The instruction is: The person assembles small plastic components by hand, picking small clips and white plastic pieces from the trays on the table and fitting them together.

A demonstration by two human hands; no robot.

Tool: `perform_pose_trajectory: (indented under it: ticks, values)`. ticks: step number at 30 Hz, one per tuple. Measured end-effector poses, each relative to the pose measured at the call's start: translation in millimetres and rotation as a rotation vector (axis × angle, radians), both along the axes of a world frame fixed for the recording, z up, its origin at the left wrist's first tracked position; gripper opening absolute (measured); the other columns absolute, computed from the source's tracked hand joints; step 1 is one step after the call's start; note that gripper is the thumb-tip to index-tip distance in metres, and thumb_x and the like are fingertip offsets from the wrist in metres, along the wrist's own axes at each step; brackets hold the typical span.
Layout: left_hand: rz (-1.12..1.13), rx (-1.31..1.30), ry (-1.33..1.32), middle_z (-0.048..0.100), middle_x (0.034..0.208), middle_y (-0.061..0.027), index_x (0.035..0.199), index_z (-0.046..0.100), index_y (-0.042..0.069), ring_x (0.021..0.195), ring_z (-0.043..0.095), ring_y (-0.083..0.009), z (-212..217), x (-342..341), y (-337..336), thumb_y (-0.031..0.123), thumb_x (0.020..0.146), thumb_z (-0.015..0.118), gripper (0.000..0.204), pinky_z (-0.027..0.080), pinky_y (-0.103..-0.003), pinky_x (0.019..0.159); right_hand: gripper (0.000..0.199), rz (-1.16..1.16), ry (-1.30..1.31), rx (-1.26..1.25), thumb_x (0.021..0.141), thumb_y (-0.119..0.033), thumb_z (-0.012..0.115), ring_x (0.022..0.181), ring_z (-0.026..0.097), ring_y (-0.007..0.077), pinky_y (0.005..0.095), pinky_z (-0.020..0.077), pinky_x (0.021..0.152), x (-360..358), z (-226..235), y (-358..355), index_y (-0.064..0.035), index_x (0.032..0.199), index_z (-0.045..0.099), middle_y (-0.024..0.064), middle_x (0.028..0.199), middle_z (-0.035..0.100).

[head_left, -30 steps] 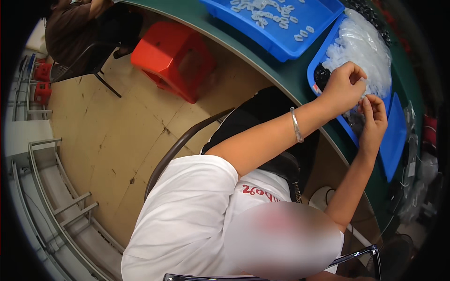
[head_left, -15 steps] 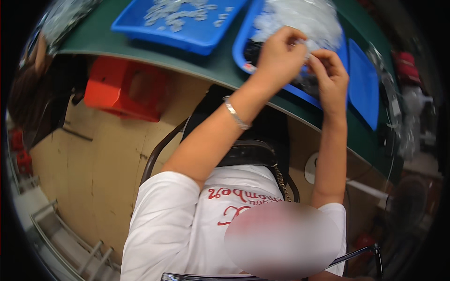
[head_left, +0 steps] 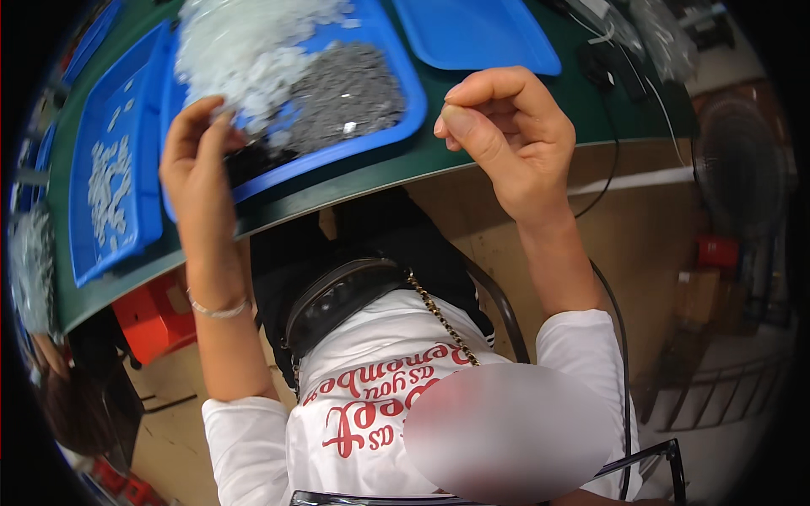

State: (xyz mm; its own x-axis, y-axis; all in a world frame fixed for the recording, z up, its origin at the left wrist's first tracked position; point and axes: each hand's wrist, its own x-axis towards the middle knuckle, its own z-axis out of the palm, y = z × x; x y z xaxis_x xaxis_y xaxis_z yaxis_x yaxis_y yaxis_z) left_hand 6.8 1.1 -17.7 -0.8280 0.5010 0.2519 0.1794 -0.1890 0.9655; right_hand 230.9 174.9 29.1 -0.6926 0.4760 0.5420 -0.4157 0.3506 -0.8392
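My left hand [head_left: 198,164] hovers over the left side of a blue tray [head_left: 413,101], thumb and fingertips drawn together. Anything in that pinch is too small to name. Beside it in the tray lies a heap of small whitish translucent pieces [head_left: 245,51]. A mound of small grey pieces [head_left: 350,93] fills the tray's right part, and small dark pieces [head_left: 257,160] lie near the front rim. To the right of this tray, near the table edge, my right hand [head_left: 519,139] is raised with thumb and forefinger pressed together. What it pinches, if anything, cannot be made out.
Further left, another blue tray [head_left: 152,215] bears scattered whitish pieces [head_left: 108,194]. A third blue tray [head_left: 477,38] lies at the back right. Cables [head_left: 620,63] run along the green table [head_left: 456,152]. Under the table is a red stool [head_left: 156,316]; a person [head_left: 72,413] sits far left.
My hands were together over the whitish heap and are now wide apart, the right one off to the right. The view has turned rightward, bringing the grey mound into sight.
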Motion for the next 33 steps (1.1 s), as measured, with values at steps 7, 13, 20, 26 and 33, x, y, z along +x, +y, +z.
perform_pose_trajectory:
  ticks: [7,13,20,26,33]
  values:
    - [0.03,-0.008,-0.038,0.064,0.101,-0.0106,0.115,0.058,-0.005,0.078,0.06,-0.012,-1.0,-17.7,-10.7,0.003,0.09,0.062,0.027,0.049,-0.023,0.074,0.013,-0.139,0.023,0.136,0.083,0.004,0.066,0.074,0.062,0.012,0.0232,0.0511,0.067,45.7,10.3,41.8,0.0026,0.096,0.062,0.007,0.087,0.064]
    - [0.039,-0.048,0.026,0.063,0.106,-0.0118,0.116,0.058,-0.004,0.081,0.06,-0.0132,-6.8,-19.9,-13.0,0.004,0.092,0.06,0.025,0.049,-0.024,0.075,0.018,-0.222,0.08,0.256,0.08,0.009,0.065,0.074,0.062,0.015,0.0252,0.0523,0.067,90.9,4.1,82.3,0.0039,0.097,0.059,0.0113,0.086,0.062]
    - [0.136,-0.1,0.091,0.062,0.104,-0.0106,0.114,0.058,-0.003,0.081,0.057,-0.0128,0.1,-9.2,-4.5,0.004,0.093,0.058,0.022,0.048,-0.023,0.074,0.018,-0.388,0.083,0.267,0.086,0.004,0.057,0.064,0.054,0.015,0.0234,0.0444,0.057,150.9,-2.2,129.8,0.0027,0.104,0.054,0.0134,0.076,0.061]
    - [0.243,-0.205,0.14,0.062,0.101,-0.0075,0.113,0.058,-0.002,0.08,0.057,-0.0122,5.2,-8.4,-2.4,0.004,0.093,0.059,0.02,0.047,-0.022,0.072,0.024,-0.122,0.1,0.442,0.087,0.002,0.051,0.063,0.051,0.0152,0.027,0.0418,0.056,193.0,-13.7,185.7,0.0025,0.111,0.052,0.0142,0.079,0.061]
    - [0.356,-0.348,0.328,0.061,0.106,-0.0099,0.115,0.059,-0.006,0.081,0.054,-0.0145,10.9,5.3,7.1,0.005,0.093,0.057,0.024,0.046,-0.024,0.074,0.028,-0.076,0.043,0.477,0.083,0.006,0.055,0.061,0.052,0.0135,0.0267,0.0409,0.053,220.4,-26.8,222.2,0.0048,0.111,0.052,0.0127,0.082,0.063]
